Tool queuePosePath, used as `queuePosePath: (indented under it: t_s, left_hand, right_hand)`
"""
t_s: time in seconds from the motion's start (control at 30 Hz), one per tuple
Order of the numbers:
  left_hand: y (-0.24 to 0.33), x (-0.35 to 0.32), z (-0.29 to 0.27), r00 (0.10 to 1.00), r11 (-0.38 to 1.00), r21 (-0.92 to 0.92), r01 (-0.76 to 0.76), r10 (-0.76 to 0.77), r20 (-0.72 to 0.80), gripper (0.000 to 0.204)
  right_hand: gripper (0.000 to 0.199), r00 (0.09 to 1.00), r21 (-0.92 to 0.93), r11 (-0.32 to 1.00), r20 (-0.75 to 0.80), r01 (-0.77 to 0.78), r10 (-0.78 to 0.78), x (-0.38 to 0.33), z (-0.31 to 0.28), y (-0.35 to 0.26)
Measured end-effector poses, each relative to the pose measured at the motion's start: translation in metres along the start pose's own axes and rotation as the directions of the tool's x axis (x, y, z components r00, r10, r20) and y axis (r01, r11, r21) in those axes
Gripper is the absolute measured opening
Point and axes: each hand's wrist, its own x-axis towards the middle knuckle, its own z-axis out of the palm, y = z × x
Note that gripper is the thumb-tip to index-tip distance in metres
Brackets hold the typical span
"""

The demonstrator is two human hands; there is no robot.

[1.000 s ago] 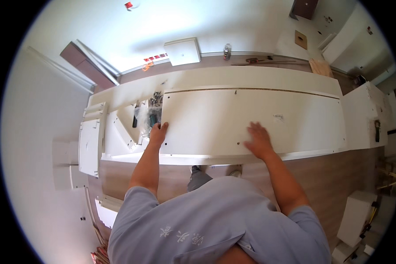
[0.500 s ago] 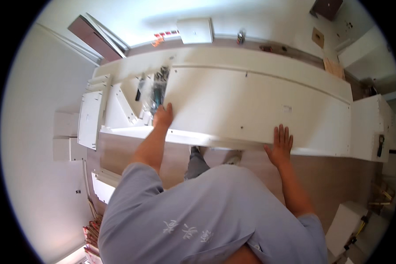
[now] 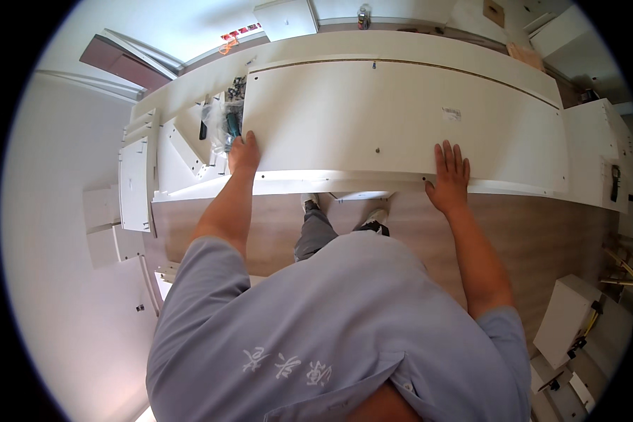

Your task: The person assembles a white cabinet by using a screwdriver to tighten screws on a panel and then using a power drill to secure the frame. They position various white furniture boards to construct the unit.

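A long white panel (image 3: 330,119) lies across a larger white board. My left hand (image 3: 244,152) is at the panel's left edge, closed over it, with some fingertips hidden. Beside that hand lies a clear plastic bag (image 3: 218,126) with a teal-handled tool (image 3: 233,124) on it, and small dark hardware (image 3: 237,88) just beyond. Flat on the panel's near right part rests my right hand (image 3: 450,174), fingers spread and holding nothing. Small fittings (image 3: 378,150) stand out of the panel's surface, and a pale label sticks to it.
Narrow white boards (image 3: 187,149) and stacked white panels (image 3: 133,183) lie at the left. A white upright panel (image 3: 598,151) with a black tool on it stands at the right. Further boxes and a cabinet part (image 3: 568,320) sit lower right. Beyond the work is a bottle (image 3: 363,17).
The view has shifted, so the panel and boards appear higher. Both hands keep about the same places on the panel, left at its edge and right flat on top.
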Motion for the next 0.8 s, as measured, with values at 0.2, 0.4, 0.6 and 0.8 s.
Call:
queuePosePath:
  t_s: [0.2, 0.4, 0.6, 0.8]
  left_hand:
    - [-0.050, -0.016, 0.036, 0.975, 0.978, 0.096, -0.184, 0.194, -0.110, 0.078]
    - [-0.126, -0.109, 0.026, 0.949, 0.946, -0.085, -0.313, 0.309, -0.056, 0.075]
    - [-0.243, -0.223, 0.038, 0.752, 0.989, 0.103, -0.104, 0.010, 0.659, 0.059]
    - [-0.352, -0.287, 0.041, 0.694, 0.996, 0.075, -0.055, -0.016, 0.719, 0.054]
  right_hand:
    - [0.108, 0.996, -0.025, 0.999, 0.087, -0.020, 0.022, 0.003, 0.002, -0.009]
    - [0.109, 0.999, -0.033, 0.999, 0.044, -0.027, 0.029, -0.008, 0.005, -0.015]
    - [0.107, 1.000, -0.001, 1.000, -0.007, -0.006, 0.006, -0.006, 0.008, -0.011]
    - [0.104, 0.999, -0.001, 1.000, 0.025, -0.025, 0.025, -0.007, 0.003, -0.012]
